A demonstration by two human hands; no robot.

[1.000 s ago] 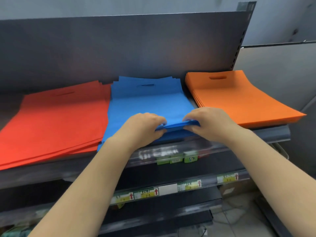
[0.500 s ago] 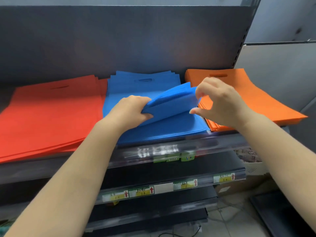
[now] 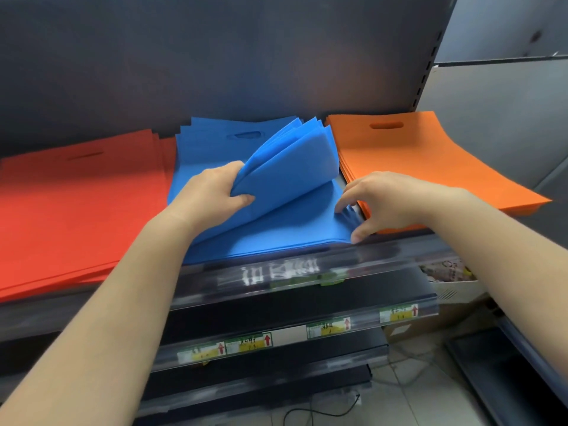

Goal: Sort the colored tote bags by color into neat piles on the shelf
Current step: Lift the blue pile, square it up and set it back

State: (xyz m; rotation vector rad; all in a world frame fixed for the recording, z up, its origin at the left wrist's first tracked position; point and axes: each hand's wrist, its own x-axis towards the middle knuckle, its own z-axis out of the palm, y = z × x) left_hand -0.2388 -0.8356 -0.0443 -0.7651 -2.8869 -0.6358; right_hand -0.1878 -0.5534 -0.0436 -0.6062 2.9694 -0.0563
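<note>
1. A red pile (image 3: 80, 207) lay flat at the shelf's left end.
2. The left hand (image 3: 212, 196) gripped several lifted blue bags (image 3: 292, 167), fanned up off the blue pile (image 3: 276, 238) in the middle.
3. The right hand (image 3: 390, 201), fingers spread and holding nothing, touched that pile's right front corner.
4. An orange pile (image 3: 424, 167) lay flat on the right.
</note>
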